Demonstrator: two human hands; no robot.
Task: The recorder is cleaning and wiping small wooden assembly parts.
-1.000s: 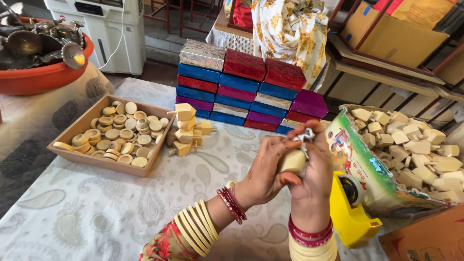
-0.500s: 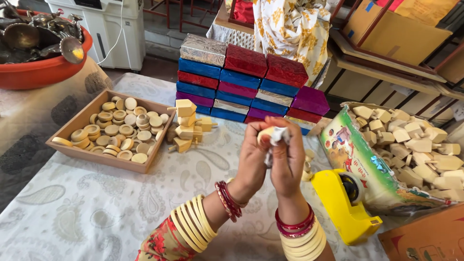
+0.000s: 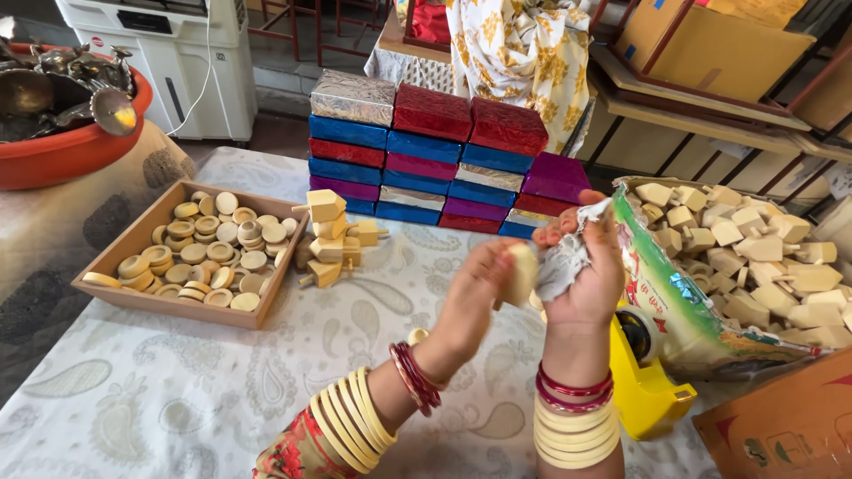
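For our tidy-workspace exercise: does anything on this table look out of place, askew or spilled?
Nothing looks spilled or damaged. The small pile of wooden blocks beside the wooden tray is stacked unevenly, with pieces tilted. The discs stay inside the tray. The left hand holds a pale wooden piece; the right hand holds a white cloth against it.

I see red and cream bangles stacked above my left hand (image 3: 475, 297) and right hand (image 3: 581, 275); the left sleeve looks red-patterned.
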